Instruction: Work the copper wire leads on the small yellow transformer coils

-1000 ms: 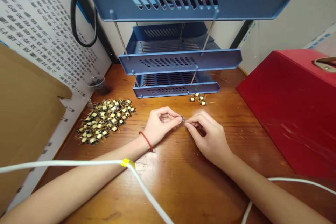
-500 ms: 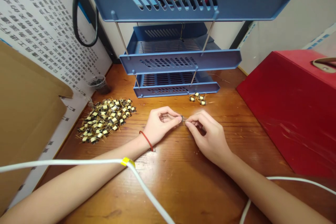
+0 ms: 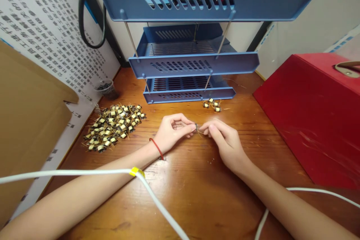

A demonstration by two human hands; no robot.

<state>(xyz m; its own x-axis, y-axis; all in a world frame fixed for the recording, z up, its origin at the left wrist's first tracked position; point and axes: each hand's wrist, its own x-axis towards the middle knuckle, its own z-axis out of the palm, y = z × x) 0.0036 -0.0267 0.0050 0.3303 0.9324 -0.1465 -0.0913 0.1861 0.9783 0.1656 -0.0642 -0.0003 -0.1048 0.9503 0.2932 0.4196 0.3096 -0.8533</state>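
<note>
Between thumb and fingertips, my left hand (image 3: 174, 129) pinches a small component (image 3: 196, 126) with dark pins, its body mostly hidden by the fingers. My right hand (image 3: 225, 140) is just to the right, its fingers closed on a thin wire (image 3: 201, 132) that runs from the component. On the left of the table lies a pile of small yellow-and-black components (image 3: 112, 127) with copper-coloured wires. A few similar components (image 3: 212, 104) sit beyond my hands, in front of the blue rack.
A blue tiered rack (image 3: 188, 95) stands at the back. Left of it is a clear cup (image 3: 107, 89) with dark bits. A red box (image 3: 306, 112) is at the right, cardboard (image 3: 30, 127) at the left. A white cable (image 3: 84, 173) crosses in front of my left forearm.
My right thumb has moved up and back from the component, and the wire between my hands now shows more clearly. My left hand has barely moved.
</note>
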